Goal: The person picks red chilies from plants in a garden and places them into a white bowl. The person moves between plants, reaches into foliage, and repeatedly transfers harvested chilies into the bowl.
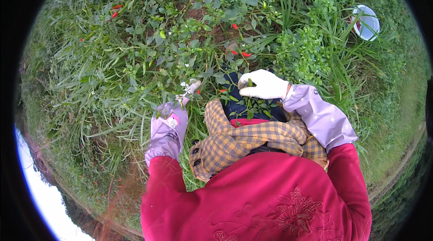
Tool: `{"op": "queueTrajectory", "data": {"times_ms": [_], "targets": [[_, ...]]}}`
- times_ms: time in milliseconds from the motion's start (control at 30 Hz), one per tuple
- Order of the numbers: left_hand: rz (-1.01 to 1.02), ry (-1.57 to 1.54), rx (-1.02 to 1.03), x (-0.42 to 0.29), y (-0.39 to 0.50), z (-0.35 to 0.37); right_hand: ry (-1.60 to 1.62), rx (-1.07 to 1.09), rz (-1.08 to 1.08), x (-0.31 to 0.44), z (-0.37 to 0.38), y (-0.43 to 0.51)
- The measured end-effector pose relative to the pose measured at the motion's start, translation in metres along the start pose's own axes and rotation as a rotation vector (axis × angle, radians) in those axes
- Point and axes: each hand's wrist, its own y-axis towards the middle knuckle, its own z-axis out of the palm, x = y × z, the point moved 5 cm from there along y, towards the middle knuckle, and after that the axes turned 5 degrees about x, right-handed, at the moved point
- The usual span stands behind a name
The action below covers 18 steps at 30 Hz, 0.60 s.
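My right hand [265,84], in a white glove, is over my dark trousers with its thumb and fingertips curled together around part of a green chilli pepper [250,82]. Below it a pepper sprig with green pods lies over my lap. My left hand [189,90], gloved too, reaches among the leaves of the chilli plants, partly covered by them; what its fingers touch is hidden. A red chilli [198,92] shows just beside it. More red chillies [246,54] hang on the plant ahead of me.
A white plastic bucket [366,24] stands tilted in the grass at the upper right. Chilli plants and long grass [115,115] surround me. A yellow and grey checked cloth bag [223,149] hangs at my waist. Bare soil [198,13] shows between stems ahead.
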Motion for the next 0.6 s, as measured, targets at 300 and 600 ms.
{"op": "queueTrajectory", "data": {"times_ms": [300, 600], "targets": [[0.158, -0.087, -0.034, -0.103, -0.059, 0.041, -0.168, 0.051, 0.057, -0.006, 0.010, 0.005], [0.245, 0.023, 0.136, -0.201, -0.101, 0.086, 0.294, -0.201, -0.067, 0.012, -0.019, 0.017]]}}
